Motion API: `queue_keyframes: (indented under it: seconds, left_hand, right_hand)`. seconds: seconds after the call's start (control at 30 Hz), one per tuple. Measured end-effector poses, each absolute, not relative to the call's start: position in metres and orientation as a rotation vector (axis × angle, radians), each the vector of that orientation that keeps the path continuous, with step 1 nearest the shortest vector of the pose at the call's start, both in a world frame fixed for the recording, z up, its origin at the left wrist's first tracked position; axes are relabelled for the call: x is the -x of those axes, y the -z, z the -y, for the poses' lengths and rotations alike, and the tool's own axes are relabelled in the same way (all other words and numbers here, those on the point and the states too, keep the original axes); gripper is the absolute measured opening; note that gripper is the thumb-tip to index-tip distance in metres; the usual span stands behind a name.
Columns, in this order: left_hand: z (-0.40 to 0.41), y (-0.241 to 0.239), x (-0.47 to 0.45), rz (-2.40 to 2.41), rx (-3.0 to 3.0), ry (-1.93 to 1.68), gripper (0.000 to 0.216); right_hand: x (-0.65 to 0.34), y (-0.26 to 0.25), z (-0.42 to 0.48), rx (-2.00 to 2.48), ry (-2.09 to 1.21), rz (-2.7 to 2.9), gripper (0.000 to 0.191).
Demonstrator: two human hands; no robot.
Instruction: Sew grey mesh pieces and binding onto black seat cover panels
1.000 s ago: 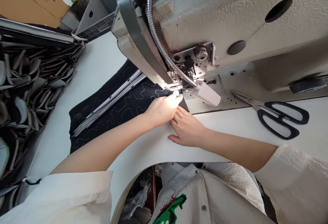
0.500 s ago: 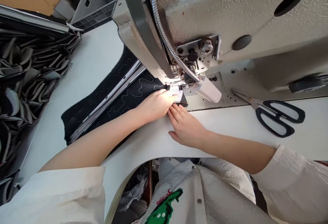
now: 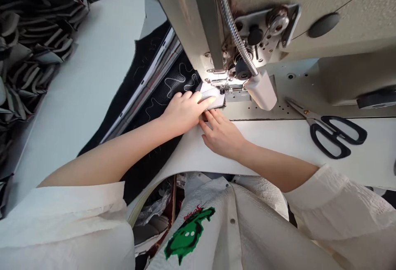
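Note:
A black quilted fabric piece [image 3: 161, 97] with wavy white stitching and a grey-white strip lies on the white table [image 3: 77, 80], running under the head of a beige sewing machine [image 3: 278, 27]. My left hand [image 3: 182, 111] rests on the fabric with its fingers pressed on a small white piece [image 3: 213, 95] right at the presser foot. My right hand [image 3: 221, 134] lies flat on the table just beside it, fingers stretched toward the needle area and touching the fabric's edge.
Black-handled scissors [image 3: 332, 132] lie on the table to the right, blades toward the machine bed. A pile of grey and black cut pieces [image 3: 27, 55] fills the left edge. A flexible metal lamp neck [image 3: 235, 35] hangs by the needle.
The camera has moved closer and lower toward the needle. The fabric has shifted nearer the table's front edge, and both hands stay at the presser foot.

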State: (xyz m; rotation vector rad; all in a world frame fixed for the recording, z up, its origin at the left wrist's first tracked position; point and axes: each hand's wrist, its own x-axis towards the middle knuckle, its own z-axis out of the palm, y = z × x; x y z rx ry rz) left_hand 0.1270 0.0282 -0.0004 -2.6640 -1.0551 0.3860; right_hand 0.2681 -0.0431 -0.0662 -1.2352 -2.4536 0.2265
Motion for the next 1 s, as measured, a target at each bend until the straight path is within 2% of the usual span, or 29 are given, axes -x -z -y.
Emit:
queue_keyframes:
  seconds: [0.37, 0.5, 0.8, 1.0]
  left_hand:
    - [-0.047, 0.005, -0.119, 1.075, 3.119, -0.128, 0.047]
    - [-0.048, 0.002, -0.123, 1.130, 3.258, -0.153, 0.050]
    - [-0.076, 0.008, -0.128, 1.160, 3.234, -0.211, 0.051]
    - [-0.081, 0.011, -0.132, 1.252, 3.176, -0.173, 0.050]
  right_hand:
    - [-0.262, 0.057, 0.041, 1.281, -0.230, 2.491, 0.055]
    - [-0.259, 0.059, 0.040, 1.269, -0.212, 2.483, 0.052]
    - [-0.260, 0.065, 0.025, 1.279, -0.254, 2.415, 0.058]
    - [-0.263, 0.061, 0.027, 1.201, -0.246, 2.447, 0.043]
